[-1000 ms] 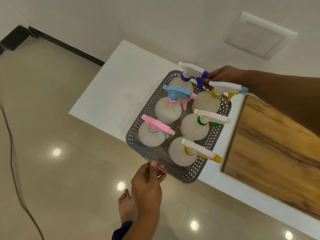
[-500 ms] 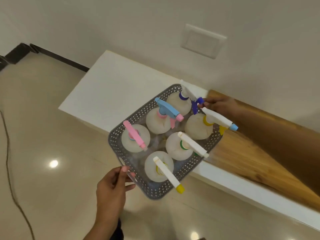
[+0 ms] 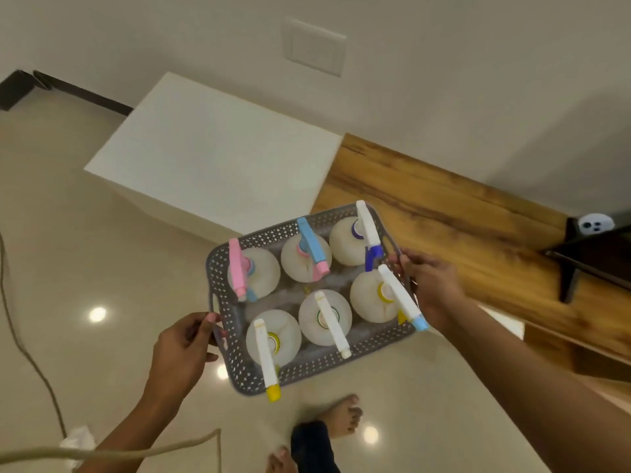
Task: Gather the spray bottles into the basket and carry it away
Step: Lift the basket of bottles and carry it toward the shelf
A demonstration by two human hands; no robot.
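A grey perforated basket hangs in the air above the floor, off the white table. Inside it stand several white spray bottles with coloured triggers: pink, light blue, dark blue, yellow and green. My left hand grips the handle on the basket's left end. Gripping the right end's handle is my right hand, beside the bottle with the light blue nozzle tip.
A wooden bench top runs along the wall to the right of the table, with a dark object on its far right. A cord trails over the glossy tiled floor at left. My bare feet are below the basket.
The basket has come off the table's edge and moved toward me and to the right, turning as it went. Both hands kept their hold on its ends.
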